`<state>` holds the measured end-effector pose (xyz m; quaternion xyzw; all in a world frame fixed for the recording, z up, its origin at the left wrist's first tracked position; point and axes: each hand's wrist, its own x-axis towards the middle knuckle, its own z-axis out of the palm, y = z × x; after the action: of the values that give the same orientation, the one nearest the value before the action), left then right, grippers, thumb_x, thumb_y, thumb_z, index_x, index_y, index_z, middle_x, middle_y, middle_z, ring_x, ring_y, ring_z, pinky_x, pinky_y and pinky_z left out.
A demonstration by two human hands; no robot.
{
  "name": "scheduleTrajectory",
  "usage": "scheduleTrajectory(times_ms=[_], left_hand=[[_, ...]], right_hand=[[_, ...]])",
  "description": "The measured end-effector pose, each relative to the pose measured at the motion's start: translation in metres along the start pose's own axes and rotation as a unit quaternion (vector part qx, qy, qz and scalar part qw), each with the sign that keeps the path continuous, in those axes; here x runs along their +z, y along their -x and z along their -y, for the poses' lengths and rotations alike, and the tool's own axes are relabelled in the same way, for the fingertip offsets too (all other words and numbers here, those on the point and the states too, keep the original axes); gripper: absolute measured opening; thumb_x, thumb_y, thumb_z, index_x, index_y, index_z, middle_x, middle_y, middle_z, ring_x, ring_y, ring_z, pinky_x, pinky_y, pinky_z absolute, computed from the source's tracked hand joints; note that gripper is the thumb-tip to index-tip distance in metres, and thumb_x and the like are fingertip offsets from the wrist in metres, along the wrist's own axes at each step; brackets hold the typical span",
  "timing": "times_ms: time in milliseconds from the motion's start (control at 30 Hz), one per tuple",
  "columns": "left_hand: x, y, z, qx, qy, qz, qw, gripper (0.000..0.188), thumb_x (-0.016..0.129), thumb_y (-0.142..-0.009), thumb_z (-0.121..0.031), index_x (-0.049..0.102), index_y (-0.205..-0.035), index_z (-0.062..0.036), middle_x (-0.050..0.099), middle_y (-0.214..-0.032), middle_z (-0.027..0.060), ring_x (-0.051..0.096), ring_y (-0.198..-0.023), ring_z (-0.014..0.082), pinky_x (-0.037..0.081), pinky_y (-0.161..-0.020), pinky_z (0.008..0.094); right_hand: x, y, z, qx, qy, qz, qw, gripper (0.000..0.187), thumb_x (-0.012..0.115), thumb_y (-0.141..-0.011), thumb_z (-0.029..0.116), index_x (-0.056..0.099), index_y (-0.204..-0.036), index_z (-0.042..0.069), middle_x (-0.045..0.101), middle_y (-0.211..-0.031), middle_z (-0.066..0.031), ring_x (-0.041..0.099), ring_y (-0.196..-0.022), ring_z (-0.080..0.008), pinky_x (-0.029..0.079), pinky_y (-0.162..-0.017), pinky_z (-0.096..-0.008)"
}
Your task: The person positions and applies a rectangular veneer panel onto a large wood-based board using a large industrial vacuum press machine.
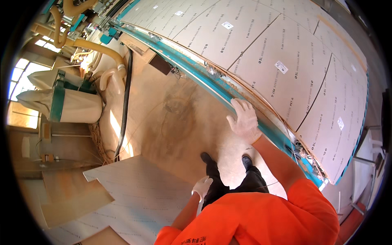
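Observation:
My right hand [245, 121], in a white knit glove, reaches out to the teal edge rail [218, 97] of a large machine bed. Its fingers are stretched and the thumb stands apart; they lie at or just over the rail, and nothing is in them. Beyond the rail lie large pale printed panels [261, 57], split by dark straight gaps and dotted with small white labels [281, 67]. My left hand [201, 187], gloved too, hangs low beside my left leg. Its fingers look loosely extended, and I see nothing held there.
Left of me, a printed sheet [134, 196] and brown board pieces [73, 198] lie low. A black hose [125, 102] crosses the dusty floor [163, 134]. Farther left stand a dust collector with pale bags [77, 104] and yellowish ducts [100, 50]. A thin cable [269, 107] runs along the machine edge.

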<state>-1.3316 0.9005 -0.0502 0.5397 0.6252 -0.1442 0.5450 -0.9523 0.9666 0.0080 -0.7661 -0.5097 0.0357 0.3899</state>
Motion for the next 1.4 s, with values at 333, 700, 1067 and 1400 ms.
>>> scheduleTrajectory(times_ms=[333, 700, 1067, 1400], left_hand=[[-0.244, -0.142, -0.043, 0.115, -0.045, 0.000, 0.992, 0.059, 0.062, -0.097, -0.040, 0.060, -0.142, -0.0022, 0.069, -0.129, 0.0088, 0.064, -0.102, 0.0183, 0.052, -0.089, 0.0313], [-0.360, -0.218, -0.190, 0.081, -0.054, 0.000, 0.995, 0.050, 0.063, -0.097, -0.038, 0.064, -0.139, -0.0105, 0.068, -0.093, 0.0027, 0.056, -0.068, 0.0098, 0.045, -0.053, 0.0284], [-0.344, -0.267, -0.401, 0.129, 0.263, 0.124, 0.948, 0.049, 0.065, -0.101, -0.035, 0.057, -0.139, -0.0046, 0.062, -0.126, 0.0090, 0.064, -0.111, 0.0234, 0.058, -0.088, 0.0368], [-0.388, -0.357, -0.446, 0.106, 0.347, 0.132, 0.923, 0.035, 0.070, -0.096, -0.032, 0.066, -0.102, 0.0023, 0.069, -0.079, 0.0133, 0.069, -0.066, 0.0280, 0.062, -0.063, 0.0397]], right_hand=[[0.057, -0.138, 0.028, 0.515, -0.664, -0.280, 0.464, 0.047, 0.068, -0.098, 0.045, 0.058, -0.107, 0.000, 0.062, -0.092, -0.0108, 0.059, -0.076, -0.0190, 0.055, -0.063, -0.0327], [0.127, -0.142, 0.013, 0.464, -0.537, -0.485, 0.511, 0.019, 0.060, -0.095, 0.007, 0.048, -0.081, 0.005, 0.049, -0.072, -0.0034, 0.042, -0.055, -0.0113, 0.031, -0.048, -0.0278], [0.197, -0.043, 0.082, 0.507, -0.617, -0.366, 0.477, 0.023, 0.060, -0.104, 0.029, 0.058, -0.093, 0.009, 0.058, -0.085, -0.0033, 0.050, -0.069, -0.0133, 0.041, -0.061, -0.0276], [0.195, -0.049, 0.225, 0.533, -0.712, -0.237, 0.391, 0.024, 0.064, -0.100, 0.024, 0.061, -0.109, 0.002, 0.061, -0.092, -0.0053, 0.057, -0.076, -0.0169, 0.047, -0.067, -0.0305]])
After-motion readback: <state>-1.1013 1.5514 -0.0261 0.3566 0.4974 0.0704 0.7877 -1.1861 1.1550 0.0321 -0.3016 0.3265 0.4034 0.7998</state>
